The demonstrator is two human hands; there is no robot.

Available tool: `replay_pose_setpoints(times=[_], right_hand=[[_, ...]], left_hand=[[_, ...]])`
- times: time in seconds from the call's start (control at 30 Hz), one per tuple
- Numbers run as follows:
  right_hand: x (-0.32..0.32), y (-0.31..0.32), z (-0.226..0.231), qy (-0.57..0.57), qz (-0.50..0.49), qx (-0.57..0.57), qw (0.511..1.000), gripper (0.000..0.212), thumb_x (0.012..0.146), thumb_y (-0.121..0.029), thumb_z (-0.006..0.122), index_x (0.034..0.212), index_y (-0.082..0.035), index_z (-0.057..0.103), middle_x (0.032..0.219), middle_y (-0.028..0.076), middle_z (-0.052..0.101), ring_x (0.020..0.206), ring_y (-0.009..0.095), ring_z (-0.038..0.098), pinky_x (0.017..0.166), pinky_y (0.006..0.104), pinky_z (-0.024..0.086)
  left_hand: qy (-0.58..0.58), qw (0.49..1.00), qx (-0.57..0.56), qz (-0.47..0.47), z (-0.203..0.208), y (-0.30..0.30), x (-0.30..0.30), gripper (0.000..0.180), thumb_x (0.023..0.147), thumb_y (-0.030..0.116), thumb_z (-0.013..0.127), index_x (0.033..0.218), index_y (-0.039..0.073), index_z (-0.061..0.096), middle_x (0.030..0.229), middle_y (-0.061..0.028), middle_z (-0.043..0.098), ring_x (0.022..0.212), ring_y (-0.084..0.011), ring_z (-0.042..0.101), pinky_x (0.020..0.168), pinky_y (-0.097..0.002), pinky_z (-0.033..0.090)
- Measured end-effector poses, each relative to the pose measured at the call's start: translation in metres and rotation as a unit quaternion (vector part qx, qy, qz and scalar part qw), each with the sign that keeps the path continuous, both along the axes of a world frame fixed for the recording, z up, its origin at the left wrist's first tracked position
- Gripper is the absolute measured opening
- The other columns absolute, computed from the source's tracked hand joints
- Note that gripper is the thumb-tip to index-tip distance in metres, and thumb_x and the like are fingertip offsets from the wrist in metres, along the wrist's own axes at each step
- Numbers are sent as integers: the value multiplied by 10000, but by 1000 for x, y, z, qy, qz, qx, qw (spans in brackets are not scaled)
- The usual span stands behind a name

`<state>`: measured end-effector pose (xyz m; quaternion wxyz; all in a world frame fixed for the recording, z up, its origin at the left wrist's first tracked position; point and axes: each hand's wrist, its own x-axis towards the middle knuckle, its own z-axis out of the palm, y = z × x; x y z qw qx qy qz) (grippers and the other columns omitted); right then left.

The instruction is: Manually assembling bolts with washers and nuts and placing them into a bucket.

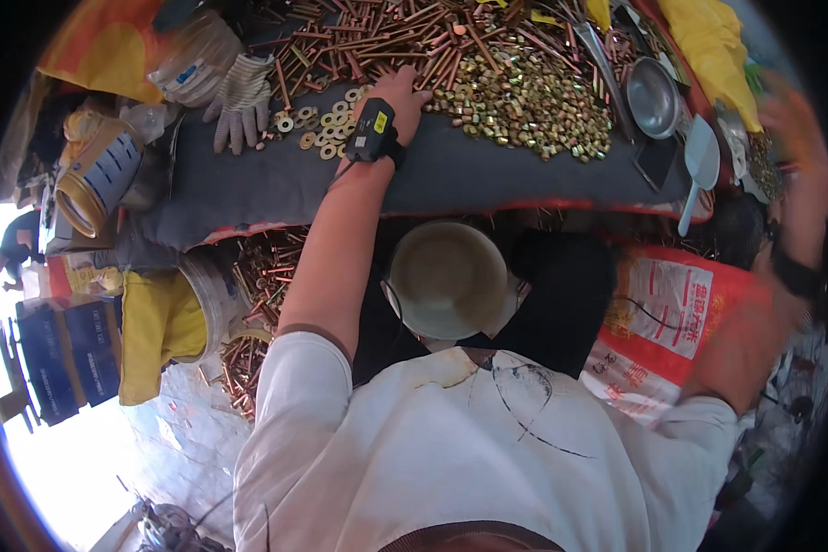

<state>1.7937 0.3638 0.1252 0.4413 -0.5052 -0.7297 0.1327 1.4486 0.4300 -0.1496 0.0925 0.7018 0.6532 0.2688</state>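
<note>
My left hand (401,90) reaches forward across the dark grey cloth (469,175) to the edge of a heap of copper-coloured bolts (405,37). Its fingers lie among the bolts, and I cannot tell whether they grip one. A black device with a yellow tag (373,132) is strapped to that wrist. Flat brass washers (327,124) lie just left of the hand, and a pile of brass nuts (524,92) just right of it. My right hand (798,120) is raised at the far right and blurred, so its fingers are unclear. A dark band (796,273) sits on that wrist.
A cream bowl (446,276) sits below the bench in front of me. A metal bowl (653,97), a white scoop (699,166) and a phone (656,161) lie at the right. A work glove (239,101) and a tin can (97,175) are at the left, with a red printed sack (672,313) at the lower right.
</note>
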Motion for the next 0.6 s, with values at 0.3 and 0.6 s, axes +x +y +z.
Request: replay_pose_setpoints(times=[0.3, 0.6], right_hand=[[-228, 36, -238, -236, 211, 15, 948, 292, 712, -143, 692, 996, -118, 632, 1006, 61, 621, 913, 238, 599, 710, 316, 499], [-251, 49, -275, -219, 275, 94, 931, 301, 711, -113, 617, 1012, -103, 609, 974, 23, 574, 1023, 222, 522, 835, 351, 442]], left_hand=[[-332, 928, -162, 45, 26, -32, -66, 154, 804, 75, 552, 931, 85, 639, 701, 1, 579, 563, -45, 523, 503, -196, 397], [-9, 975, 3, 222, 0, -22, -111, 333, 761, 259, 657, 1025, 57, 644, 1001, -148, 620, 924, -305, 582, 822, -374, 448]])
